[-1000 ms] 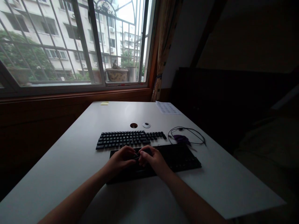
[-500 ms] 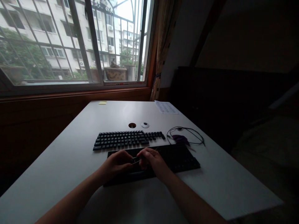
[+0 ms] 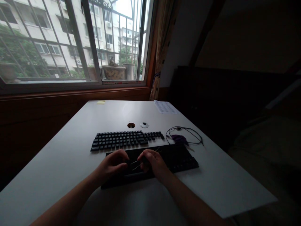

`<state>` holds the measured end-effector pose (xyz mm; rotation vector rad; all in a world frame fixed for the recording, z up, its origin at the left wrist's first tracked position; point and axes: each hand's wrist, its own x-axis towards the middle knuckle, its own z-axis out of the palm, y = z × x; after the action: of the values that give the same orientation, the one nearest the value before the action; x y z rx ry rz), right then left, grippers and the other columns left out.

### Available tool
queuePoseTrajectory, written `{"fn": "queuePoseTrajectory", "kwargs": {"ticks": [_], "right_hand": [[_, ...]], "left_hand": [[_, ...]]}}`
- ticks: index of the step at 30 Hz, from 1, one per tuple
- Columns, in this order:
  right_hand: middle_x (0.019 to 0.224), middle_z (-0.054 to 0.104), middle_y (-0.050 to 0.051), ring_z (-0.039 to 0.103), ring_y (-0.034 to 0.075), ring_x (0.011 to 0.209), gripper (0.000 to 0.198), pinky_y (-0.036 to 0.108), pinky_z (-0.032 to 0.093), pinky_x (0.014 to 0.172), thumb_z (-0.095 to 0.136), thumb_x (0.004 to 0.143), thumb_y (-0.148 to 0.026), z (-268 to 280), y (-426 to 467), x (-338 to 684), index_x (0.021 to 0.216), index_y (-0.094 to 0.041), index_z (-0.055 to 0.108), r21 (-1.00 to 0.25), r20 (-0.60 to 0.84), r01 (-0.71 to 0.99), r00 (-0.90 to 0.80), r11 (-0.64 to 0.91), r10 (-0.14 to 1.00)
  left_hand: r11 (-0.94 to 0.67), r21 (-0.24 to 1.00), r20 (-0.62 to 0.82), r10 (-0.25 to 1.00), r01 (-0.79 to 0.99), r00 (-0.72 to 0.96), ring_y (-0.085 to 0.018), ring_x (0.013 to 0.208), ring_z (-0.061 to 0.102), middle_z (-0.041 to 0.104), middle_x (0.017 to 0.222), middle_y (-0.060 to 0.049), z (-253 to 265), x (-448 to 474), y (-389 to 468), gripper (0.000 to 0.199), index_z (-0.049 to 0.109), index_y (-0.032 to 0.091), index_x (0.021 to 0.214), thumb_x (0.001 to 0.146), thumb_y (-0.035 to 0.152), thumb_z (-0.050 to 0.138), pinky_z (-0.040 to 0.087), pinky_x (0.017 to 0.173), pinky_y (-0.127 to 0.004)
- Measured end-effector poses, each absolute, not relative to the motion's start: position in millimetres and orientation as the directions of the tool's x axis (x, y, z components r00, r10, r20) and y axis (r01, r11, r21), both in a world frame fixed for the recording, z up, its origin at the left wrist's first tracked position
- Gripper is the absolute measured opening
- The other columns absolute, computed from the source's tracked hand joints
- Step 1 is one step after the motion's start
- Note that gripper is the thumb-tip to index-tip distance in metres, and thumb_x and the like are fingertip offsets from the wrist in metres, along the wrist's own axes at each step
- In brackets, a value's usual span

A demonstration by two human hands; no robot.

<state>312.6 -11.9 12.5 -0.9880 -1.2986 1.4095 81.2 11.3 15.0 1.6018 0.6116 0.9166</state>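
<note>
A black keyboard base [image 3: 181,157] lies at the near middle of the table, beneath both hands. My right hand [image 3: 152,161] is closed on a wire keycap puller [image 3: 135,165], whose two thin metal wires point left. Just left of the wire tips, my left hand [image 3: 114,163] pinches a small dark piece that looks like a keycap [image 3: 128,162]; the fingers partly hide it. Behind the base, loose black keycaps [image 3: 119,139] are laid out in rows on the table.
A coiled black cable [image 3: 199,136] and a dark purple cloth [image 3: 180,139] lie to the right of the keycaps. Behind them are a cable hole [image 3: 131,125], its round white cover [image 3: 144,125], printed paper [image 3: 166,107] and a yellow sticky note [image 3: 101,102]. The white table [image 3: 58,150] stands by a window.
My left hand has drawn left, away from the puller's wires, with the small dark piece between finger and thumb. My right hand keeps hold of the puller. The view has shifted slightly.
</note>
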Motion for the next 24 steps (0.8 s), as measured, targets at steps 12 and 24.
{"fn": "queuePoseTrajectory", "kwargs": {"ticks": [12,24], "right_hand": [[0.074,0.047,0.000,0.046,0.016,0.069,0.032,0.030,0.040,0.068,0.041,0.098,-0.037,35,-13,342,0.071,-0.022,0.046,-0.817,0.529,0.290,0.029,0.499,0.848],[0.087,0.059,0.005,0.056,0.021,0.086,0.015,0.035,0.044,0.080,0.051,0.096,-0.027,63,30,400,0.085,-0.022,0.060,-0.483,0.676,0.695,-0.091,0.533,0.731]], "left_hand": [[-0.186,0.981,0.140,0.868,0.050,0.476,-0.015,0.080,0.057,0.059,0.088,-0.002,17,72,13,0.027,0.062,0.017,0.096,0.083,0.039,0.071,0.049,0.071,-0.026],[-0.223,0.966,0.181,0.943,0.127,0.281,-0.016,0.080,0.063,0.065,0.087,-0.001,8,64,24,0.026,0.060,0.019,0.096,0.082,0.037,0.071,0.053,0.073,-0.027]]}}
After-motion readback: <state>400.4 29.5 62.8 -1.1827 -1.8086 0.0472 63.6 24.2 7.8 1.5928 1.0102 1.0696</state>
